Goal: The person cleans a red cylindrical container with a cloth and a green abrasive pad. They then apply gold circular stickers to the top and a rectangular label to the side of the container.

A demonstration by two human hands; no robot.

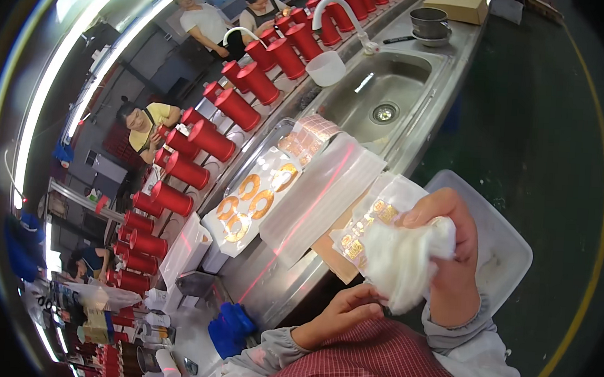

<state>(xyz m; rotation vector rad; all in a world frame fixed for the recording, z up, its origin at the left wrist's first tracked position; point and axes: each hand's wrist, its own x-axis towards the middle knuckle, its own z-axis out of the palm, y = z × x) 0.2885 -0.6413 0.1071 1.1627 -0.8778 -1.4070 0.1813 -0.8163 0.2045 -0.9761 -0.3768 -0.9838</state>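
Observation:
A bunched white cloth hangs from my right hand, its fingers closed around the upper end. Just left of the cloth's lower end is my left hand, fingers stretched out and nothing seen in them. Behind the cloth lies a white sheet with gold printed designs, partly hidden by it, on a brown cardboard piece. Farther left, a long translucent white paper strip lies beside a white sheet with gold rings.
A steel sink with a white tap lies beyond the sheets. Several red cylinders stand in rows on the left. A pale plastic bin is at my right, a blue cloth at lower left. Several people work across the line.

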